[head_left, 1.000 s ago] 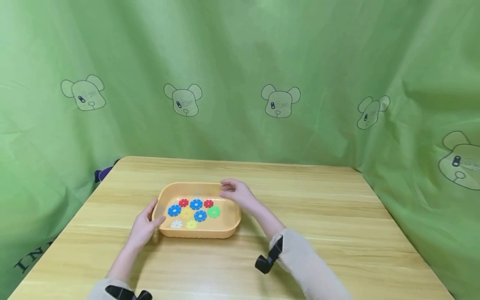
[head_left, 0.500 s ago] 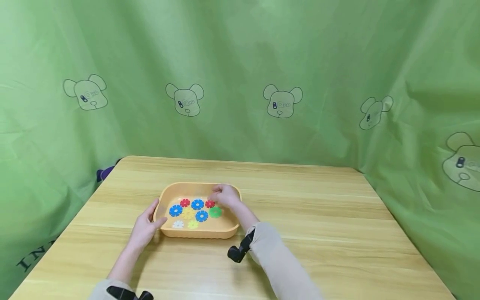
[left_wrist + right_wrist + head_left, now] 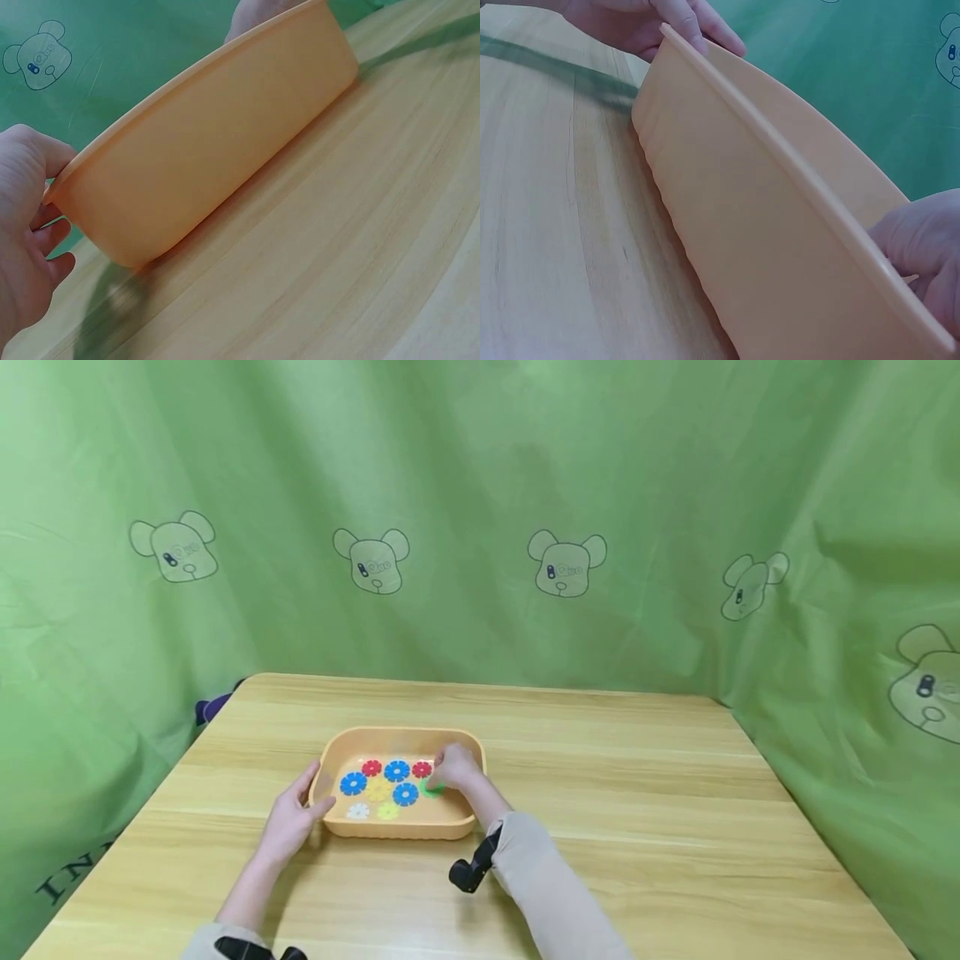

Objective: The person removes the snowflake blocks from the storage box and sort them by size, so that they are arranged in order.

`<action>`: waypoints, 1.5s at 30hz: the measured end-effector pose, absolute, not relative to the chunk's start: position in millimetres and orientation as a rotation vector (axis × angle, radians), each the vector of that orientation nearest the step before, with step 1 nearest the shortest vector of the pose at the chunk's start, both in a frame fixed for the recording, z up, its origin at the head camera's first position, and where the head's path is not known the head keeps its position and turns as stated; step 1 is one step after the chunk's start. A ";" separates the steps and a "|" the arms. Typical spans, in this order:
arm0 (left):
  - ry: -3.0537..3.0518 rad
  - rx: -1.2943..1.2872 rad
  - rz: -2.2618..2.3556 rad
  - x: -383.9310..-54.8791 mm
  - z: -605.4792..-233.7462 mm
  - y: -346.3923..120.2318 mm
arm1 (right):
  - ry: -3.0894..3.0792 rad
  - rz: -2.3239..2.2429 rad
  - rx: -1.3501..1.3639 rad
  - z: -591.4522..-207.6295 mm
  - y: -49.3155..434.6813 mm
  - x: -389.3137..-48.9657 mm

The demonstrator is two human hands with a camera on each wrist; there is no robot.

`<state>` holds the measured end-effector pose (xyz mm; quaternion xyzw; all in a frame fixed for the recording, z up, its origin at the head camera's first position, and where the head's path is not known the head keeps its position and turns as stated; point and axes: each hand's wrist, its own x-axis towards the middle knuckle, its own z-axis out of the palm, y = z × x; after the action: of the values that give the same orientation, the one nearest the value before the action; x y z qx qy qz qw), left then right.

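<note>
An orange plastic basin (image 3: 390,830) stands on the table with several flower-shaped notched plastic discs lying flat inside. They include blue discs (image 3: 353,784), red discs (image 3: 371,768), a yellow disc (image 3: 378,790), a pale yellow disc (image 3: 387,811) and a white disc (image 3: 358,811). My left hand (image 3: 288,820) grips the basin's left end, thumb over the rim and fingers outside, as the left wrist view also shows. My right hand (image 3: 457,768) reaches inside at the right, fingertips down at a green disc (image 3: 431,788) and partly covering it. I cannot tell whether they pinch it.
The wooden table (image 3: 637,793) extends well to the right of the basin. A green curtain (image 3: 465,635) printed with bear heads hangs behind and at both sides. Part of a purple thing (image 3: 212,707) shows beyond the table's left edge.
My right hand has come from the basin's far right rim, over the right red disc, and down to the green disc. My left hand keeps its grip on the basin.
</note>
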<state>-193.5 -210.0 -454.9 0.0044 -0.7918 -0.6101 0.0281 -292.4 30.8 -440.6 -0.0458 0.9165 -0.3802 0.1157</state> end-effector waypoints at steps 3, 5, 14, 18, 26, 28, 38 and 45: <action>-2.464 0.014 -1.860 -194.1 -455.4 -209.4 | 2.701 -1.034 -0.157 -440.5 31.9 -291.1; -2.468 0.015 -1.853 -194.3 -455.4 -209.0 | 2.708 -0.999 -0.173 -440.6 32.4 -290.2; -2.479 0.023 -1.840 -193.8 -455.9 -208.3 | 2.695 -0.953 -0.238 -443.5 32.6 -288.2; -2.476 0.029 -1.846 -194.0 -456.5 -207.9 | 2.707 -0.926 -0.268 -442.5 33.1 -287.6; -2.491 0.025 -1.815 -192.6 -457.6 -206.9 | 2.708 -0.914 -0.304 -442.8 34.4 -284.1; -2.505 0.029 -1.799 -190.7 -458.1 -206.9 | 2.708 -0.923 -0.325 -444.6 34.6 -283.2; -2.497 0.044 -1.808 -187.8 -457.5 -208.5 | 2.691 -1.048 -0.347 -440.7 33.6 -284.5; -2.506 0.042 -1.771 -192.2 -457.1 -209.6 | 2.605 -1.192 -0.397 -425.1 37.0 -286.4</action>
<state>-192.2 -209.6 -457.1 0.0136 -0.8160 -0.5767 0.0364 -286.4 37.0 -425.1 -0.1362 0.8938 -0.4089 0.1242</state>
